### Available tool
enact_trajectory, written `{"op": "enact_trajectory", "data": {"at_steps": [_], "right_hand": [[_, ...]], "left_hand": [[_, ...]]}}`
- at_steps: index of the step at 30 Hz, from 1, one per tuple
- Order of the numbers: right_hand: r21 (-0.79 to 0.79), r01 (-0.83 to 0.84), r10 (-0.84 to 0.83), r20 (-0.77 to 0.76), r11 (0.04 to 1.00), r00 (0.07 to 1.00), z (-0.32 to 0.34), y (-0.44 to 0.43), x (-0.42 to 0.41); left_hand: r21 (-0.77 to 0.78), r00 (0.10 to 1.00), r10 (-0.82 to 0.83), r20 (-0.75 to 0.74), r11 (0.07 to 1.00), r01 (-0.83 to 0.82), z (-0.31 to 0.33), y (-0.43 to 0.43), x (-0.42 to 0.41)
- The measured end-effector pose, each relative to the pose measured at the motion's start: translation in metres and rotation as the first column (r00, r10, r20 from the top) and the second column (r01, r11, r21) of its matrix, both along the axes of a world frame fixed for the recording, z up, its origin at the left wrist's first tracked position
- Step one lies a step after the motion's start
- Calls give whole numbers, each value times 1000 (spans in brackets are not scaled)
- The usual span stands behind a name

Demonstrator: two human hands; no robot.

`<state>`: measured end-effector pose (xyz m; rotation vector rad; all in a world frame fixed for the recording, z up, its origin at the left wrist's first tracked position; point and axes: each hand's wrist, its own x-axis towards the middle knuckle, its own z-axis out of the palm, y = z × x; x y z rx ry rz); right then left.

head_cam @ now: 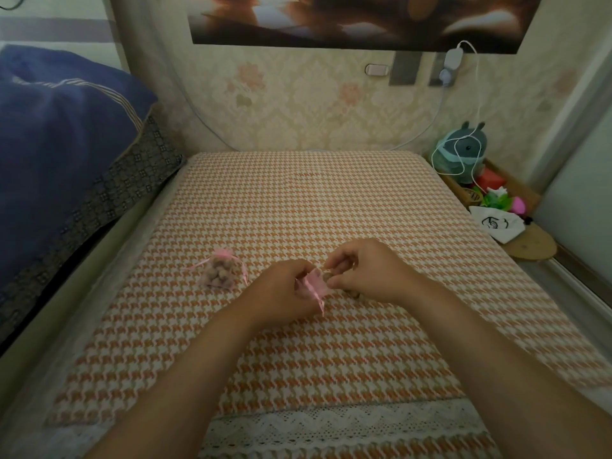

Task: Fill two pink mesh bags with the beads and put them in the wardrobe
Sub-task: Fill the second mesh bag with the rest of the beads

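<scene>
Holds a small pink mesh bag in the left hand; pinches brown beads at its mouth with the right hand. Second, bead-filled pink mesh bag lying left on the orange houndstooth tabletop.

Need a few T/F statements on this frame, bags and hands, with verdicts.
1. A filled pink mesh bag lies on the houndstooth cloth. True.
2. It lies right of both hands. False: it lies left of them.
3. The left hand holds a second pink bag. True.
4. The right hand lies flat on the cloth. False: its curled fingers pinch at that bag's mouth.
5. A plush toy sits at the far right. True.
</scene>
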<state>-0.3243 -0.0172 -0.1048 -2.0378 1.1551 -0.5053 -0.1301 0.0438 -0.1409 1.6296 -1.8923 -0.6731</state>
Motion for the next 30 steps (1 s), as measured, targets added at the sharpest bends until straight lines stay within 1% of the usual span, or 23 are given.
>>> {"op": "enact_trajectory", "data": {"at_steps": [2,5,9,11,13,14,16,17,19,20,23,27,30], "right_hand": [[14,-18,17,25,1000,1000,-1,2,4],[103,-79,75,41,992,996,2,4,8],[185,-84,83,11,979,996,4,4,6],[256,-126,131,-5,959,991,7,7,4],[287,-138,147,-11,948,989,10,8,2],[275,-110,114,-1,955,993,9,5,1],[224,12,-23,46,975,999,5,-4,-2],[155,75,-82,39,985,996,2,-9,-5],[-44,130,-132,-64,991,989,-4,-17,-11],[-97,121,-133,-121,988,984,-6,-18,-13],[-118,61,-88,-242,991,966,-8,-15,-13],[-204,-52,-41,-426,978,904,-10,-14,-7],[-212,-69,-47,-496,975,867,-15,-17,-2]], "left_hand": [[-6,1000,-7,0,1000,7,-2,-1,0],[-10,1000,-4,11,1000,4,-2,0,0],[7,1000,5,29,1000,-5,1,1,2],[16,999,3,51,1000,-3,3,1,2],[69,998,0,62,998,-4,5,0,3],[112,998,0,64,994,-7,6,1,5],[173,995,-11,103,985,-7,9,3,10],[171,991,-19,133,985,-4,11,4,13],[141,990,-9,138,990,-11,14,6,15],[119,992,2,128,993,-18,16,6,14],[32,989,-6,150,999,2,14,4,4],[75,957,-104,271,993,86,6,-2,-11],[60,939,-120,321,993,106,5,-4,-13]]}}
